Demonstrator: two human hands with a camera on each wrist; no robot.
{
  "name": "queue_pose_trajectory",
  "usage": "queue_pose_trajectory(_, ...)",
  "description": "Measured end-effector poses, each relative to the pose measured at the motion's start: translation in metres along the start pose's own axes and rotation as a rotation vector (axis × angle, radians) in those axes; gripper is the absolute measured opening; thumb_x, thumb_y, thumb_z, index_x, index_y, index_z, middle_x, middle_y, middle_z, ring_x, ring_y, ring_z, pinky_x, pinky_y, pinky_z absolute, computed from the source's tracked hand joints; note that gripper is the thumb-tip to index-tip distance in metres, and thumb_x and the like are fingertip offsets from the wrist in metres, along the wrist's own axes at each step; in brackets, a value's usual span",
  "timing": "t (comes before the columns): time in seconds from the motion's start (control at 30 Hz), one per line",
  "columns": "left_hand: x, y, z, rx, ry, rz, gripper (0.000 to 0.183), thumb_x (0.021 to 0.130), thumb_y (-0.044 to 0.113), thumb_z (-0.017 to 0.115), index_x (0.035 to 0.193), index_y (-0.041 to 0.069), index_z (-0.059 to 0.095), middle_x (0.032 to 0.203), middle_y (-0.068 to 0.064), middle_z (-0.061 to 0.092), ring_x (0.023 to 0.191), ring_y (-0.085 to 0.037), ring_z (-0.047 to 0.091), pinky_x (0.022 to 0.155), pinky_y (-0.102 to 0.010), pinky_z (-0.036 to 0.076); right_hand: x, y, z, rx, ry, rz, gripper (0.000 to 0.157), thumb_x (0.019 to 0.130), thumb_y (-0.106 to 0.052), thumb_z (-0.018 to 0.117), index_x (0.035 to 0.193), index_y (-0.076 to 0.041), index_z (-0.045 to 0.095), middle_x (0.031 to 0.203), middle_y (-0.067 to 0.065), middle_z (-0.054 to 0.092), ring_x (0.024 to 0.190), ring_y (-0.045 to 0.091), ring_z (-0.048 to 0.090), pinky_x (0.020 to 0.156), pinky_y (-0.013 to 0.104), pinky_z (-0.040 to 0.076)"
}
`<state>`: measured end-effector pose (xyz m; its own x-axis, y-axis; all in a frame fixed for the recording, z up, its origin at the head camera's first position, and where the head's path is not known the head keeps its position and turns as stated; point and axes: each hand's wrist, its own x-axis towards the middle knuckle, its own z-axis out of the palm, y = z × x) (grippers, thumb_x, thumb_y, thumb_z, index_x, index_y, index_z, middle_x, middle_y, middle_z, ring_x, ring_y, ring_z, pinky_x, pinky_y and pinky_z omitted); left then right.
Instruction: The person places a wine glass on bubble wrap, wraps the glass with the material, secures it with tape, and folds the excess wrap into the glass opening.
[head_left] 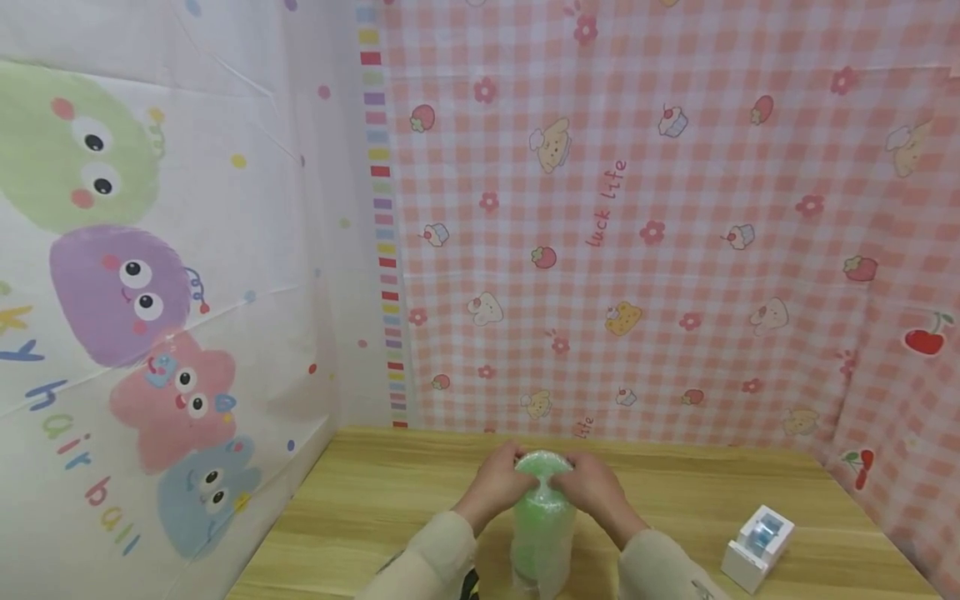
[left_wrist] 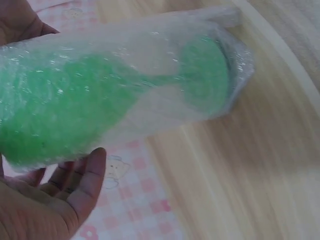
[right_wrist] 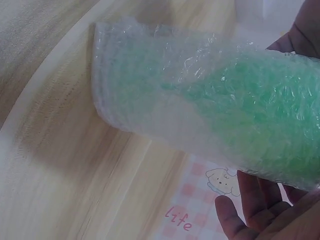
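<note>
A green stemmed goblet (left_wrist: pixel 85 100), wrapped in clear bubble wrap (head_left: pixel 543 533), is between my two hands. Its foot (left_wrist: pixel 204 75) and stem show through the wrap in the left wrist view; the bowl is at the end where my hands are. My left hand (head_left: pixel 498 483) grips this bowl end from the left, its thumb on the near face. On the other side my right hand (head_left: pixel 596 492) holds the same end, its thumb close to the left one. In the right wrist view the wrap (right_wrist: pixel 150 90) blurs the foot.
To the right on the wooden table (head_left: pixel 660 492) stands a white tape dispenser (head_left: pixel 759 546) with a roll of tape. A black and yellow object (head_left: pixel 470 585) is partly hidden beside my left sleeve. Patterned cloths (head_left: pixel 600 275) hang behind and at the sides.
</note>
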<state>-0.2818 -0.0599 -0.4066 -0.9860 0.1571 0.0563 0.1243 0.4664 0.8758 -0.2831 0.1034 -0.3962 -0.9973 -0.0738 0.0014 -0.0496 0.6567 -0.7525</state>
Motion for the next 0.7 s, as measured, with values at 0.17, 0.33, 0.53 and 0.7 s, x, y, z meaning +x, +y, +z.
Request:
queue_pose_trajectory(0.17,-0.004,-0.01,-0.004,-0.097,-0.075,0.022,0.033,0.095,0.025,0.064,0.122,0.006,0.058,0.113,-0.004,0.062,0.101,-0.023,0.061,0.086,-0.047,0.054,0.0,-0.001,0.001,0.037,0.011,0.013,0.031,0.084,-0.012,0.069,0.109,0.006,0.065,0.091,0.01,0.066,0.081,0.024,0.063,0.072,0.043,0.058)
queue_pose_trajectory(0.33,-0.006,-0.016,-0.006,-0.175,-0.137,0.04,0.049,0.101,0.043,0.054,0.137,0.009,0.053,0.131,-0.007,0.059,0.119,-0.032,0.056,0.099,-0.058,0.045,-0.001,0.0,0.001,0.105,0.014,-0.013,0.033,0.086,-0.014,0.066,0.112,0.006,0.065,0.093,0.01,0.067,0.082,0.024,0.064,0.072,0.042,0.058)
queue_pose_trajectory(0.53,-0.005,-0.021,-0.006,-0.209,-0.109,0.047,0.059,0.1,0.054,0.048,0.138,0.009,0.054,0.136,-0.012,0.056,0.124,-0.036,0.053,0.103,-0.06,0.041,-0.004,0.001,0.002,0.209,0.013,0.025,0.043,0.091,-0.025,0.061,0.121,0.005,0.062,0.106,0.013,0.066,0.092,0.026,0.063,0.082,0.047,0.055)
queue_pose_trajectory(0.7,-0.005,-0.022,-0.006,-0.234,-0.087,0.038,0.063,0.1,0.057,0.044,0.138,0.007,0.053,0.136,-0.014,0.056,0.126,-0.038,0.051,0.104,-0.061,0.039,-0.006,0.0,0.002,0.278,-0.001,0.027,0.05,0.093,-0.035,0.061,0.123,0.005,0.061,0.106,0.012,0.067,0.092,0.025,0.063,0.085,0.048,0.055)
